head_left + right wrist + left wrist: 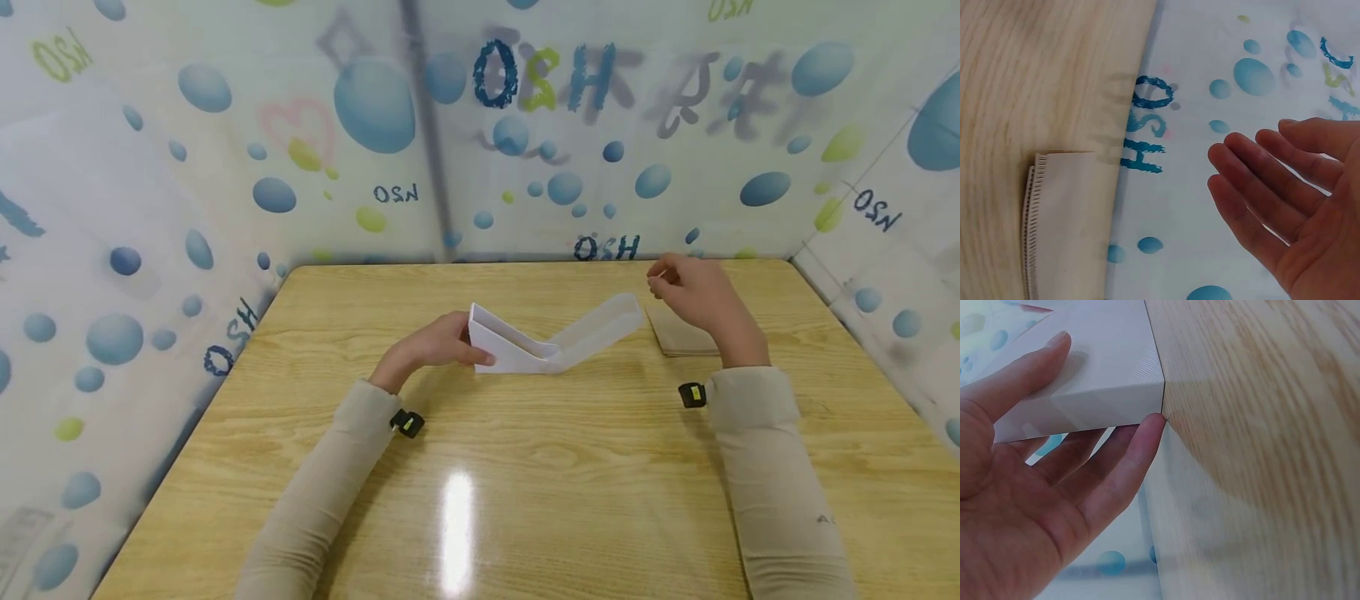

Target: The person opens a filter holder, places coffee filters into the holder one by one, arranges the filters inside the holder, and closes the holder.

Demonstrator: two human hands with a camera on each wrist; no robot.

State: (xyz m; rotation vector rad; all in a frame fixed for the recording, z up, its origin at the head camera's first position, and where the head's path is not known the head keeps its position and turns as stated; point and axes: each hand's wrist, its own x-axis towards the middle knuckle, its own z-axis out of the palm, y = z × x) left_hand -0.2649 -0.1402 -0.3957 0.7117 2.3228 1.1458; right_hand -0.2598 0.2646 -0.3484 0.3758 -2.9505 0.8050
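Observation:
A white box (504, 353) stands on the table, its translucent lid (600, 330) swung back toward the right. My left hand (438, 340) grips the box's left end, thumb on one side and fingers on the other. In the left wrist view the thumb presses the ribbed face of the box (1107, 369), and a fingertip touches its lower corner. My right hand (699, 293) hovers above the table at the right with nothing in it, fingers loosely bent. Beneath it lies a thin stack of beige paper filters (681, 335), whose crimped edge shows in the right wrist view.
The light wooden table (570, 500) meets a patterned wall covering (525, 183) at its far edge. Similar sheeting rises along the left and right sides. Small black devices are strapped at both cuffs.

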